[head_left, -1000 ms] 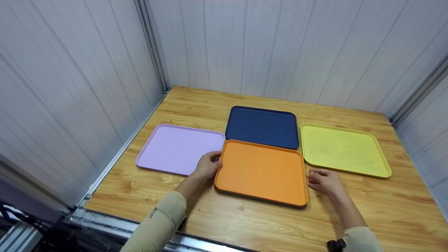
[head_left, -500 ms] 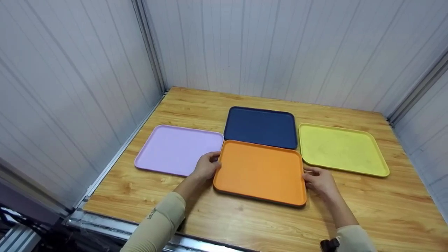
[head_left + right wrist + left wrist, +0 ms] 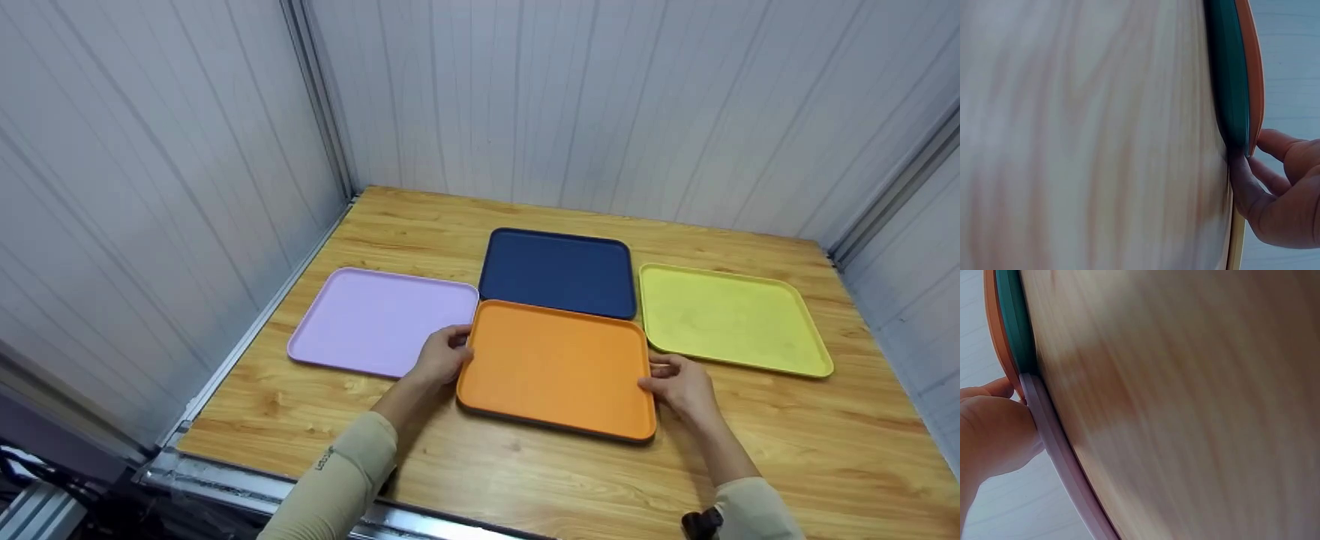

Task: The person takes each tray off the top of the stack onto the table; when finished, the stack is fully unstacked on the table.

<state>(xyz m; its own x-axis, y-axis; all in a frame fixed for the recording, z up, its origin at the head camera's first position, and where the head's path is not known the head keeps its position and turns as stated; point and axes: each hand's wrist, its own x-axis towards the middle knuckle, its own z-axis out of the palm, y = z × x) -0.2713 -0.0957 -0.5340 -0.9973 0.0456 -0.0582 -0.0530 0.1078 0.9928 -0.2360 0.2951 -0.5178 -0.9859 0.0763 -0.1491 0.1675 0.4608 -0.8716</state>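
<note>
In the head view an orange tray [image 3: 555, 367] lies at the front middle. The wrist views reveal a teal tray [image 3: 1229, 73] directly beneath it. My left hand [image 3: 442, 356] grips the orange tray's left edge, thumb at the rim, partly above a lavender tray [image 3: 375, 319]. At the opposite edge, my right hand [image 3: 686, 386] pinches the orange rim with its thumb on top. In the right wrist view one finger touches the teal tray's side. Some left fingertips are hidden by the trays.
Behind the orange tray is a navy tray [image 3: 559, 271], and a yellow tray [image 3: 735, 319] lies to the right. All sit on a wooden table [image 3: 480, 480], with pale panel walls [image 3: 570, 105] at the back and sides.
My right hand has moved left from beside the orange tray to its right edge, and its thumb now lies over the rim. The left hand and the trays stay in place.
</note>
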